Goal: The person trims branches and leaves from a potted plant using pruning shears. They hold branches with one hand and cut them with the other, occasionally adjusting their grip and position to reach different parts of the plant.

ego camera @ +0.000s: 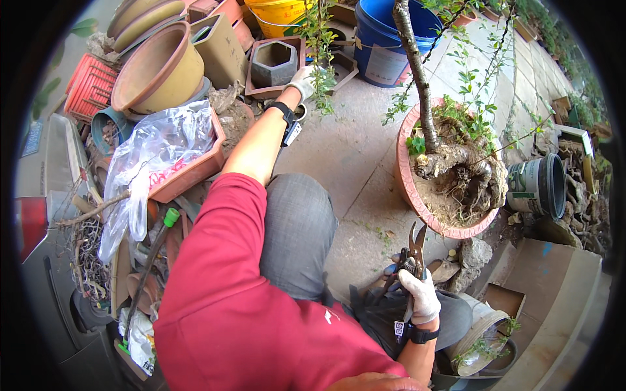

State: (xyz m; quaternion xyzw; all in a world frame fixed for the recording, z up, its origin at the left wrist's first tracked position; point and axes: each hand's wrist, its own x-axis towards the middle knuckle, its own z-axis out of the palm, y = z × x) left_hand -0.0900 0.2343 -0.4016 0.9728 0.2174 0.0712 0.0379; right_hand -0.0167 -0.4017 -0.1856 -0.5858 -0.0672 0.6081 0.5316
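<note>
My left hand (301,84), in a white glove, reaches out at the top middle, beside a hanging leafy branch (320,58); foliage partly hides its fingers, so its grip is unclear. Below right, my gloved right hand (419,294) is closed around the handles of a pair of pruning shears (414,251). The shears' blades point up and stand apart, just under the rim of a round pink pot (407,168). In that pot a thick gnarled root (457,163) lies on soil, and a bare trunk (415,63) rises from it with thin leafy shoots around.
A blue bucket (379,54), a yellow bucket (279,17) and a grey hexagonal pot (274,63) stand ahead. On the left are a large yellow-brown pot (161,73) and a plastic bag (183,127) on a rectangular planter (190,176). A concrete chunk (472,261) lies near the shears.
</note>
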